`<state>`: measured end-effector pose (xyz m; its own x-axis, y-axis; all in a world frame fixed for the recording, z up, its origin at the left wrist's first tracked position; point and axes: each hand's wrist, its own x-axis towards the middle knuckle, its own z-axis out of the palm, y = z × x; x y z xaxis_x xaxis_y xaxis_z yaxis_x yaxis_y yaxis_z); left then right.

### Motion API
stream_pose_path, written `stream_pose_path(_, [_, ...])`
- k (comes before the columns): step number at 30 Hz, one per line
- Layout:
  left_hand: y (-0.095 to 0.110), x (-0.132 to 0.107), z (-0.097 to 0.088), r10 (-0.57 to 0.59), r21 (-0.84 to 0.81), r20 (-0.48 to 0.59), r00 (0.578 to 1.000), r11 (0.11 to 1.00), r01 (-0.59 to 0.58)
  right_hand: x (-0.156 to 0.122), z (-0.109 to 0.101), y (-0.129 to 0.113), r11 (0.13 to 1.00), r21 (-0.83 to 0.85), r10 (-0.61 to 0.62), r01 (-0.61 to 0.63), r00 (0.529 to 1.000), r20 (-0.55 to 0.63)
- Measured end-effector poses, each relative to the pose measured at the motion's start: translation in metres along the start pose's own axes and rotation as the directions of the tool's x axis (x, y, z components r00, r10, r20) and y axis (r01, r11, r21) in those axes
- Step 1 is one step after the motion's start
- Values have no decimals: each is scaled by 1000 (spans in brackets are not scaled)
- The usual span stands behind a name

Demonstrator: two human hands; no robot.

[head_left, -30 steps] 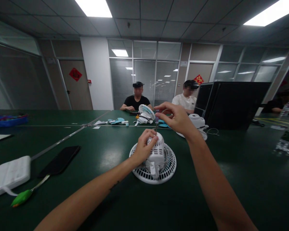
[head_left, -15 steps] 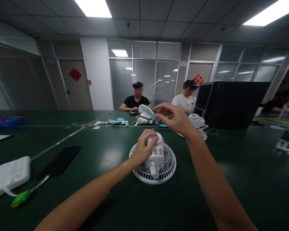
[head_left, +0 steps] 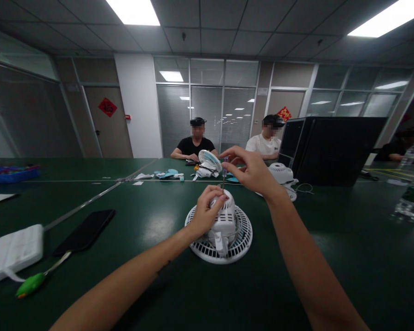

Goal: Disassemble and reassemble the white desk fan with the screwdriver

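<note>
A white fan [head_left: 225,223] lies grille down on the green table, its slotted motor housing pointing up. My left hand [head_left: 206,209] is closed round the top of that housing from the left. Its thumb and fingertips are close to the shaft of a small screwdriver. My right hand [head_left: 250,169] pinches the clear purplish handle of the screwdriver [head_left: 224,173] from above. The shaft stands nearly upright, and its tip meets the top of the housing, partly hidden by my left fingers.
At left lie a black phone [head_left: 86,232], a white box-shaped device [head_left: 15,253] and a green charm [head_left: 31,284]. Further off are blue fan blades [head_left: 167,174], another fan [head_left: 209,165] and a white fan [head_left: 281,174]. A black computer case [head_left: 338,149] stands right. Two people sit opposite.
Almost nothing differs. Both hands, the screwdriver and the fan keep their places, with at most a slight shift of the right fingers.
</note>
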<state>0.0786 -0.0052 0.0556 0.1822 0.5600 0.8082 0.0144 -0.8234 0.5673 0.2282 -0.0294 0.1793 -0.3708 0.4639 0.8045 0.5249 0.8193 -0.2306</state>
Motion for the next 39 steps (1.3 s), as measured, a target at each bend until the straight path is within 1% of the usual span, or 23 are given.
stream_pose_path(3, [0, 0, 0, 6, 3, -2, 1000, 1000, -6, 0, -1, -3, 998, 52, -21, 20, 999, 24])
stream_pose_path(6, [-1, 0, 1, 14, -1, 0, 1000, 1000, -14, 0, -2, -5, 998, 67, 5, -7, 999, 34])
stream_pose_path(9, [-1, -1, 0, 7, 2, -6, 1000, 1000, -7, 0, -4, -5, 999, 27, 35, -36, 999, 10])
stream_pose_path(13, [-1, -1, -1, -1, 28, -6, 1000, 1000, 1, 0, -6, -5, 999, -12, 35, -36, 999, -42])
stream_pose_path(19, [2, -2, -4, 62, 71, 38, 997, 995, -64, 0, -3, -7, 993, 72, 93, -91, 995, -22])
stream_pose_path(22, [2, -2, -4, 32, 78, 33, 999, 996, -34, 1, 0, -7, 994, 78, 83, -81, 996, -27])
stream_pose_path(25, [1, -2, -2, 16, 63, 21, 1000, 998, -17, 1, 1, -6, 998, 23, 63, -63, 998, -30])
stream_pose_path(27, [2, -2, -2, 25, 50, 24, 999, 998, -26, 1, 0, -5, 998, -2, 59, -59, 998, -10])
stream_pose_path(31, [3, -2, -1, 16, 47, 22, 1000, 999, -17, 0, -3, -8, 996, 59, 57, -60, 997, 58])
stream_pose_path(33, [3, -2, -2, 15, 47, 22, 1000, 999, -16, -1, -4, -9, 995, 89, 48, -54, 997, 68])
stream_pose_path(39, [1, -2, -2, 33, 70, 32, 999, 997, -35, 0, -3, -9, 997, 55, 57, -57, 998, 7])
